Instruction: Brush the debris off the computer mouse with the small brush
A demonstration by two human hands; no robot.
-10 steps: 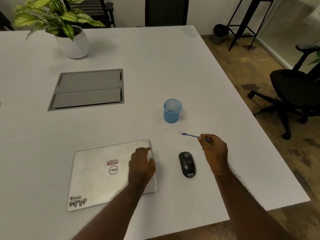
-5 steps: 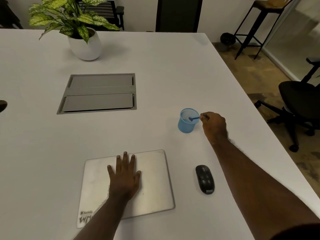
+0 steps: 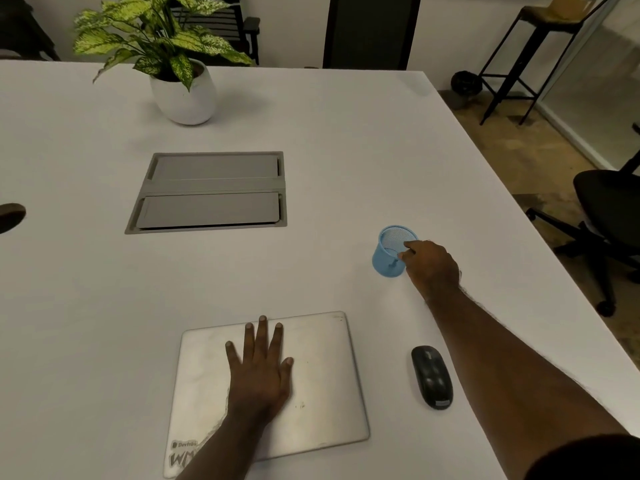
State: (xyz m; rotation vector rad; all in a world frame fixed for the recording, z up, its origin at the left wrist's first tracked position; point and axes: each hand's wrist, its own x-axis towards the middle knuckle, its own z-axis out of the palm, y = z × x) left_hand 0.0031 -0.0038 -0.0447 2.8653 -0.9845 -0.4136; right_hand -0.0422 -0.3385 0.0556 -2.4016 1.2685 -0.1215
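The black computer mouse (image 3: 432, 376) lies on the white table (image 3: 329, 140), right of the laptop and beside my right forearm. My right hand (image 3: 431, 266) reaches over the near rim of a blue mesh cup (image 3: 389, 247). Its fingertips are pinched on the top of the small brush (image 3: 393, 263), whose blue handle shows faintly through the mesh and points down inside the cup. My left hand (image 3: 259, 365) rests flat, fingers spread, on the closed silver laptop (image 3: 322, 386), holding nothing.
A grey recessed cable hatch (image 3: 209, 192) sits mid-table. A potted plant (image 3: 183, 91) stands at the back. The table's right edge runs close to the cup; beyond it are an office chair (image 3: 609, 209) and a stool (image 3: 526, 57).
My right hand carried the brush from beside the mouse up to the blue cup and lowered it inside. My left hand slid to the middle of the laptop lid and spread flat.
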